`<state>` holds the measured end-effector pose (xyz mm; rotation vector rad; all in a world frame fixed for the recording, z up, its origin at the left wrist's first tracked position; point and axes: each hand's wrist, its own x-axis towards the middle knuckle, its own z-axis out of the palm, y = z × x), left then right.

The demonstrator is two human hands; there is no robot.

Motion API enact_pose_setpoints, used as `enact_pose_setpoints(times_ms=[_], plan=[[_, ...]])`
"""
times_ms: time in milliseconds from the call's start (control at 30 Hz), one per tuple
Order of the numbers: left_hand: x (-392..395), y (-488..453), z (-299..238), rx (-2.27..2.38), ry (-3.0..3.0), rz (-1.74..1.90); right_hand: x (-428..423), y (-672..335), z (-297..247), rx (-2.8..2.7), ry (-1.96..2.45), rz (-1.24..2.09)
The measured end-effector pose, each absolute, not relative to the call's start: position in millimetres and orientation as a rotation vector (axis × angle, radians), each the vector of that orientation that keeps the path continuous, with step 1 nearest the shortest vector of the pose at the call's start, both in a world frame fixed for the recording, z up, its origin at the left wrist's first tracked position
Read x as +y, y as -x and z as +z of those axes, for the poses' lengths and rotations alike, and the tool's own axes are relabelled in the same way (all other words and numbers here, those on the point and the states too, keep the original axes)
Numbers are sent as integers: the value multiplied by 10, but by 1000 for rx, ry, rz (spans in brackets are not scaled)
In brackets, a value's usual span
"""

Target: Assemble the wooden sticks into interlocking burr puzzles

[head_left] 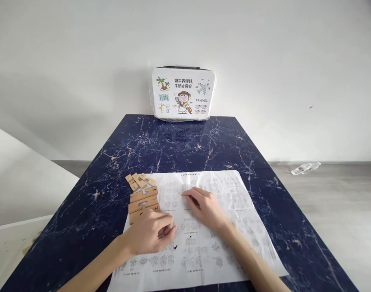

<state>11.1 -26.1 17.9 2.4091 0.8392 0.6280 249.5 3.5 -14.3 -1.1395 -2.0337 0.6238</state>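
A large white printed sheet with rows of faint line drawings lies creased on the table. My left hand rests on its left side, fingers loosely curled in, with nothing visible in them. It partly covers the nearest of three longer notched wooden pieces, which bear dark numbers and lie side by side; whether it touches that piece I cannot tell. Just beyond them several smaller wooden pieces are bunched together. My right hand lies on the sheet's upper middle, its fingers closed together and no object visible in them.
The dark blue marbled table reaches toward a white wall. At its far edge a white cartoon-printed case stands upright in clear plastic. Clear plastic bottles lie on the floor at right. A white surface is low at left.
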Motion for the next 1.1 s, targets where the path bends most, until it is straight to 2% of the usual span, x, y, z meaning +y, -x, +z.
enact_pose_setpoints(times_ms=[733,1100], plan=[[-294,-89,66,879,-2665,742,12,-2484,-132,-2046,1151,630],[-222,-72,130,939,-2588,1012,-1,-2470,-164,-2037,1164,654]])
